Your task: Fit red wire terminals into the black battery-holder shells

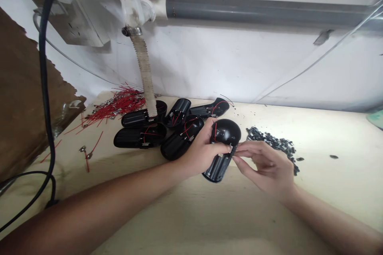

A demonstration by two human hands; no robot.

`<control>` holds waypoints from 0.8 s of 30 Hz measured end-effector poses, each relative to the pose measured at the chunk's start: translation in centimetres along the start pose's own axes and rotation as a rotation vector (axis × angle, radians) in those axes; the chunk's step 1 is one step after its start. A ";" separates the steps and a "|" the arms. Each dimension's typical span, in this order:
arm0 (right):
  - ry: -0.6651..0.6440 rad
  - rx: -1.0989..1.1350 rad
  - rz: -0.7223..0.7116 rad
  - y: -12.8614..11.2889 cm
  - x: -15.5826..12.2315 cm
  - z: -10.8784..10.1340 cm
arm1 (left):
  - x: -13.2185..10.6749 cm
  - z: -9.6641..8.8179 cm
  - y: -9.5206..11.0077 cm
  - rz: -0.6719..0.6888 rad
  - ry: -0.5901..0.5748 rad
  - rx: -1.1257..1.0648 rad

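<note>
My left hand (pixel 203 147) is wrapped round a black plastic housing (pixel 226 130) with a rounded end and a battery compartment, its thumb pressed on the inside. A short red wire (pixel 215 131) shows in the housing. My right hand (pixel 269 167) is at the housing's right edge, its thumb and fingertips pinched together there; anything between them is too small to make out. Several similar black housings (pixel 177 143) with red wires lie to the left. Small dark metal pieces (pixel 279 143) are heaped just behind my right hand.
Red wires with metal contacts (pixel 119 103) are piled at the back left, a few loose ones nearer. A ribbed hose (pixel 145 73) hangs down over one housing. A black cable (pixel 43 79) runs down the left side. The wall stands behind the wooden table (pixel 185 215).
</note>
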State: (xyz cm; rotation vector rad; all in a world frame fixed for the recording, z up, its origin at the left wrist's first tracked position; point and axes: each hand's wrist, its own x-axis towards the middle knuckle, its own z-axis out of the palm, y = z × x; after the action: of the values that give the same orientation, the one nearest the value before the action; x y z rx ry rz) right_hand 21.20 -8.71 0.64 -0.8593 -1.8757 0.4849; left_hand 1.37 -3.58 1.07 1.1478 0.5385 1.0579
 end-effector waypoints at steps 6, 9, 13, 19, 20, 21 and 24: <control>-0.006 0.019 0.014 0.5 0.0 -0.1 | -0.1 0.0 -0.3 0.012 0.036 0.034; -0.009 -0.011 -0.001 1.0 0.1 -0.3 | -0.2 0.2 -0.3 0.016 0.065 0.062; 0.005 -0.013 0.027 1.2 0.4 -0.4 | -0.4 0.3 -0.4 0.088 0.034 0.175; -0.042 0.317 0.235 0.8 0.8 -0.5 | -0.4 0.1 -0.8 0.069 0.020 0.261; -0.080 0.393 0.290 0.7 0.9 -0.5 | -0.4 0.1 -0.9 0.065 0.031 0.261; -0.113 0.460 0.337 0.6 0.9 -0.5 | -0.4 0.1 -0.9 0.055 0.043 0.255; -0.126 0.586 0.407 0.6 1.0 -0.3 | -0.4 0.2 -1.1 0.008 0.063 0.231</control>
State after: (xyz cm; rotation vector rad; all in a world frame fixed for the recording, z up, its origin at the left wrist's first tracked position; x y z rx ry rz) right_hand 21.43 -7.57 1.06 -0.8122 -1.5288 1.2906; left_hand 1.80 -4.03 0.08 1.3222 0.7215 1.0609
